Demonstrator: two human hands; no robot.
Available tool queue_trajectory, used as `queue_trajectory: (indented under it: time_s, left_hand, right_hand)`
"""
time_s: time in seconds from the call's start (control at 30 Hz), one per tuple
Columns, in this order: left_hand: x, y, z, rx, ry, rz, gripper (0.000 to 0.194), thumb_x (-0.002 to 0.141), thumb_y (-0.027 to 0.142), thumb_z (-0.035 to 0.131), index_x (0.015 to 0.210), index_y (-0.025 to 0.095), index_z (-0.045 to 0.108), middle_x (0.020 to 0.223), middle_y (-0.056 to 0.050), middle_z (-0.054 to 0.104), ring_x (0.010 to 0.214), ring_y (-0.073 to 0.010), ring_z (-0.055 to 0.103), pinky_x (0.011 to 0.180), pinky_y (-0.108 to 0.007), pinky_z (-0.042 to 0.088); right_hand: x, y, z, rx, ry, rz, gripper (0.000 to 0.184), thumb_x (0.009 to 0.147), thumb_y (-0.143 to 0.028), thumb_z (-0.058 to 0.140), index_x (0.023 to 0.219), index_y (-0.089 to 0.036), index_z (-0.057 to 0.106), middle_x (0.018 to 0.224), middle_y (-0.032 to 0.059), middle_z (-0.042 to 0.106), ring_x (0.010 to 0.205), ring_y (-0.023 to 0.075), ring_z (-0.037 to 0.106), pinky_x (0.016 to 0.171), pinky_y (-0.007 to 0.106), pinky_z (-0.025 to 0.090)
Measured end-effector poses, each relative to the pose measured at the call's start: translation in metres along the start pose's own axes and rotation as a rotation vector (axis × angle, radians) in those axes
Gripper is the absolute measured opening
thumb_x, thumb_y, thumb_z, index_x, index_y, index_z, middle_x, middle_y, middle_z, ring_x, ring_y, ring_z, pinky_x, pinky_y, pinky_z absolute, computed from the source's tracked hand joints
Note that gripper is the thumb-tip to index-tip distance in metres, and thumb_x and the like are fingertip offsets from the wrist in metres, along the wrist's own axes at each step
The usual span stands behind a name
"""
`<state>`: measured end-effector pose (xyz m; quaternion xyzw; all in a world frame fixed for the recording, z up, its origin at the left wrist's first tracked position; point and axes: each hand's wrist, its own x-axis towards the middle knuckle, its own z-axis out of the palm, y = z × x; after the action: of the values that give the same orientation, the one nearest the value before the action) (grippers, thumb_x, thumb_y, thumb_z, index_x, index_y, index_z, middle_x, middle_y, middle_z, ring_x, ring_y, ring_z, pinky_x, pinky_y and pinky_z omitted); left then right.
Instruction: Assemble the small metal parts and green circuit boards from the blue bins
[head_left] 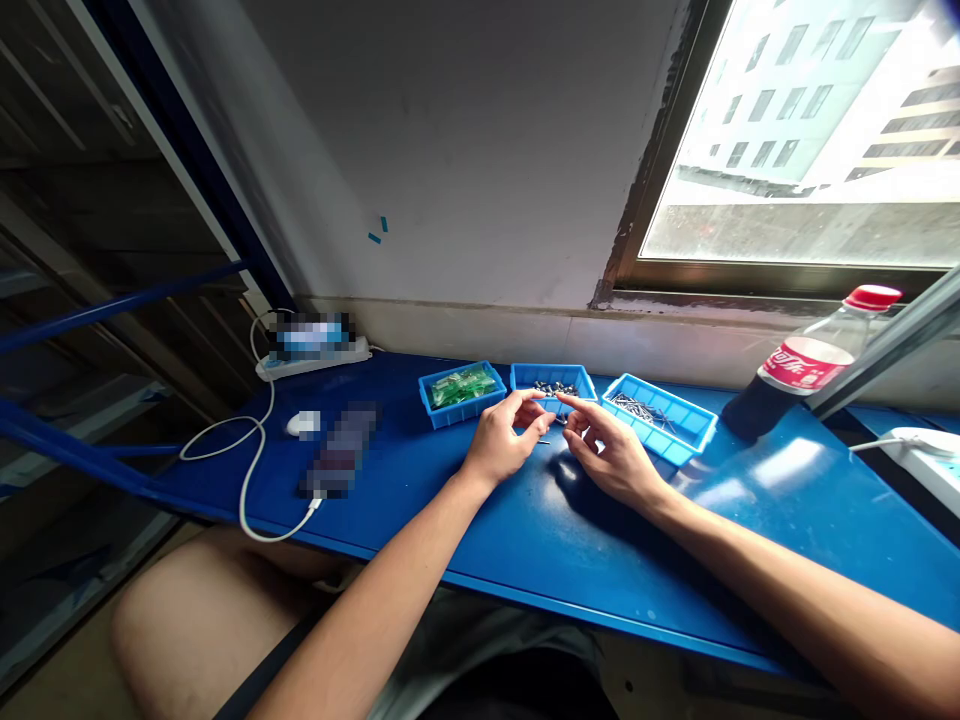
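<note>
My left hand (507, 437) and my right hand (609, 452) meet over the blue table, fingertips close together. Both have thumb and fingers curled into a pinch. A small dark piece (561, 420) shows at the right fingertips, too small to name. Just below the left fingertips is a thin metal pin (545, 442); whether it is held or lies on the table I cannot tell. Behind the hands, a blue tray (517, 378) holds small dark and shiny parts. To the right, another blue tray (701, 432) contains thin metal screws or nails (639, 408).
A third blue tray (442, 418) at left holds green plastic packets (466, 384). Farther left are a blurred phone (341, 450), a white cable (245, 490), a white earbud case (300, 424) and a power strip (315, 362). A cola bottle (810, 360) stands right, beside a slanted metal bar (892, 340).
</note>
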<state>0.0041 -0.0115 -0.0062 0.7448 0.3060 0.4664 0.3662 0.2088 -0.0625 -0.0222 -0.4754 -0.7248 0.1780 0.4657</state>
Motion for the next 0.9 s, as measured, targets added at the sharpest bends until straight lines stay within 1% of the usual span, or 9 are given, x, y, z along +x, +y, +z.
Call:
queue_trajectory:
  time_s: [0.13,0.2,0.27,0.37,0.5,0.6,0.73,0.83,0.9]
  left_hand:
    - [-0.004,0.003,0.0,-0.03,-0.144,-0.079,0.038,0.104,0.038,0.062,0.137,0.019,0.07,0.085,-0.004,0.083,0.071,-0.0204,0.081,0.071,-0.03,0.068]
    - [-0.005,0.004,0.0,-0.046,-0.19,-0.083,0.038,0.104,0.039,0.062,0.133,0.018,0.074,0.089,-0.005,0.084,0.075,-0.0215,0.082,0.071,-0.03,0.068]
    - [-0.006,0.004,0.0,-0.012,-0.204,-0.058,0.034,0.102,0.04,0.065,0.125,0.019,0.079,0.098,-0.006,0.085,0.083,-0.0226,0.083,0.077,-0.031,0.069]
    - [-0.004,0.002,0.001,0.054,-0.165,-0.013,0.027,0.097,0.038,0.072,0.115,0.021,0.083,0.111,-0.006,0.085,0.097,-0.0242,0.083,0.09,-0.034,0.068]
    - [-0.003,-0.003,0.001,0.033,-0.099,-0.007,0.024,0.095,0.023,0.073,0.117,0.02,0.08,0.116,-0.006,0.084,0.106,-0.0241,0.082,0.101,-0.038,0.066]
    - [-0.003,-0.005,0.001,0.048,-0.087,-0.021,0.028,0.094,0.015,0.072,0.121,0.021,0.073,0.107,-0.005,0.085,0.103,-0.0222,0.082,0.098,-0.036,0.066]
    - [-0.005,-0.006,0.0,0.102,-0.121,-0.016,0.045,0.089,0.015,0.078,0.131,0.024,0.062,0.103,-0.002,0.084,0.099,-0.0213,0.083,0.091,-0.032,0.066]
    - [-0.005,-0.007,0.0,0.155,-0.19,0.021,0.049,0.089,0.013,0.078,0.133,0.026,0.061,0.103,0.0,0.084,0.099,-0.0207,0.082,0.089,-0.03,0.065]
    - [-0.005,-0.006,0.0,0.176,-0.184,0.032,0.049,0.089,0.014,0.079,0.133,0.026,0.061,0.103,0.0,0.084,0.098,-0.0205,0.082,0.088,-0.03,0.064]
  right_hand:
    - [-0.001,-0.003,-0.001,0.032,0.085,0.057,0.026,0.102,-0.044,0.064,0.118,-0.026,0.072,0.099,0.0075,0.075,0.077,0.0219,0.068,0.063,0.036,0.057]
    - [-0.002,-0.001,-0.001,0.033,0.099,0.082,0.025,0.1,-0.049,0.068,0.107,-0.026,0.073,0.098,0.0074,0.077,0.074,0.022,0.069,0.065,0.037,0.058]
    - [-0.002,0.002,-0.001,0.027,0.077,0.074,0.025,0.099,-0.051,0.069,0.101,-0.026,0.073,0.096,0.0066,0.077,0.073,0.0214,0.068,0.065,0.037,0.058]
    - [-0.002,0.005,0.001,0.022,0.041,0.042,0.023,0.098,-0.049,0.07,0.1,-0.027,0.074,0.094,0.0054,0.075,0.074,0.0214,0.067,0.064,0.036,0.057]
    - [-0.001,0.002,0.002,0.026,-0.02,-0.01,0.023,0.098,-0.046,0.071,0.113,-0.029,0.075,0.099,0.0062,0.075,0.085,0.0239,0.07,0.066,0.037,0.058]
    - [0.001,-0.001,0.002,0.039,-0.02,0.006,0.022,0.102,-0.045,0.066,0.111,-0.028,0.076,0.1,0.0068,0.075,0.087,0.0242,0.071,0.065,0.037,0.056]
    - [0.001,-0.003,0.002,0.052,-0.014,0.047,0.024,0.101,-0.049,0.066,0.103,-0.027,0.075,0.095,0.0065,0.075,0.082,0.0236,0.07,0.065,0.037,0.056]
    - [0.001,-0.001,0.002,0.042,-0.024,0.061,0.025,0.1,-0.05,0.067,0.097,-0.026,0.073,0.092,0.0055,0.075,0.076,0.022,0.067,0.064,0.037,0.055]
    - [0.001,-0.001,0.002,0.034,-0.011,0.078,0.026,0.1,-0.051,0.066,0.094,-0.026,0.071,0.09,0.0051,0.074,0.072,0.0213,0.066,0.063,0.036,0.054]
